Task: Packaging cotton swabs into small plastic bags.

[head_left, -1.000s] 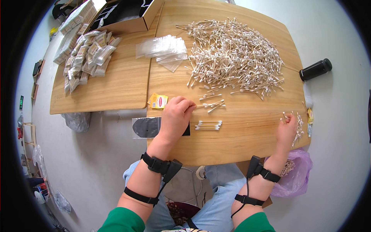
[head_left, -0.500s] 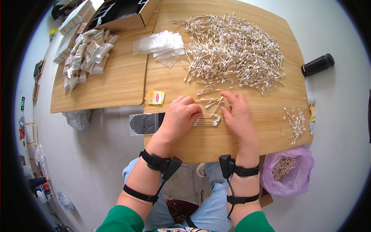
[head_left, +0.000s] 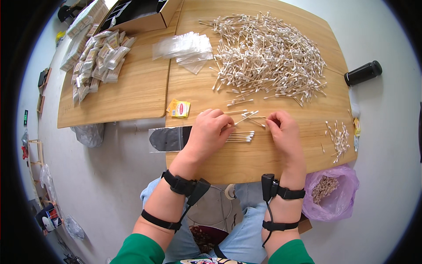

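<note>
My left hand is closed over one end of a neat row of cotton swabs, whose white tips stick out to the right. Several loose cotton swabs lie crossed just above that row. To their right my right hand pinches thumb and fingers together at the end of a swab. Partly under my left hand is a clear bag with a dark insert. A large heap of cotton swabs spreads beyond both hands.
Clear plastic bags and yellow cards lie on the table. Filled packs and an open carton are at the far left. A small swab pile, a black bottle and a purple bag are right.
My right hand has shifted right, its fingers going from spread to pinched. A swab near it has swung around among the loose ones. My left hand stays nearly in place.
</note>
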Demonstrator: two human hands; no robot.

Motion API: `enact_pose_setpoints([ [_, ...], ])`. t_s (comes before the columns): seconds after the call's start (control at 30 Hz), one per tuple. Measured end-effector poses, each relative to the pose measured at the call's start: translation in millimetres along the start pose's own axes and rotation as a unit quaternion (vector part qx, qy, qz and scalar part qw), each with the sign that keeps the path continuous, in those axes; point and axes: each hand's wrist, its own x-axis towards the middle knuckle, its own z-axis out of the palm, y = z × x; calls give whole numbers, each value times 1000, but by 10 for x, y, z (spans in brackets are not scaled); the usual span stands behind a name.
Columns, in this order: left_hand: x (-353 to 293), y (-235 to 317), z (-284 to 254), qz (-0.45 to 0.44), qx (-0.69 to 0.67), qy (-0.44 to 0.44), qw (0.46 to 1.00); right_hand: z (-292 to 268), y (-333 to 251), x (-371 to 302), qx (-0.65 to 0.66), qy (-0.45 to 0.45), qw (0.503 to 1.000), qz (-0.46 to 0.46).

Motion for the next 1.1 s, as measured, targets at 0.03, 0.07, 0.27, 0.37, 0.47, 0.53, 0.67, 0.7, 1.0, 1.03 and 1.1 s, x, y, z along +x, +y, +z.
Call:
enact_pose_setpoints([
  [0.03,1,10,8,3,18,-6,1000,-16,18,1,1,20,1000,24],
  [0.07,-1,11,11,3,18,-5,1000,-27,33,2,3,40,998,48],
  [0.27,12,58,96,-19,14,35,999,-30,-43,18,-16,34,999,-9],
  [0.37,40,72,129,-12,4,71,997,79,-179,12,17,3,999,-27],
  [0.47,19,33,144,-13,23,40,999,87,-198,4,32,-19,999,-25],
  [0.53,14,38,137,-31,11,36,999,5,-20,19,39,-3,999,26],
  [0.67,15,55,101,-8,8,24,1000,-167,122,-14,75,12,992,104],
  [0.7,11,52,77,2,13,12,1000,-162,115,-21,77,13,991,105],
  [1.0,20,103,52,13,-35,-28,999,-49,97,-22,-130,155,979,-9],
  [1.03,12,86,62,-12,-65,-1,998,-39,-3,-36,-114,108,987,-21],
  [1.1,13,28,85,-20,-32,55,998,54,-95,-59,-99,60,993,-33],
])
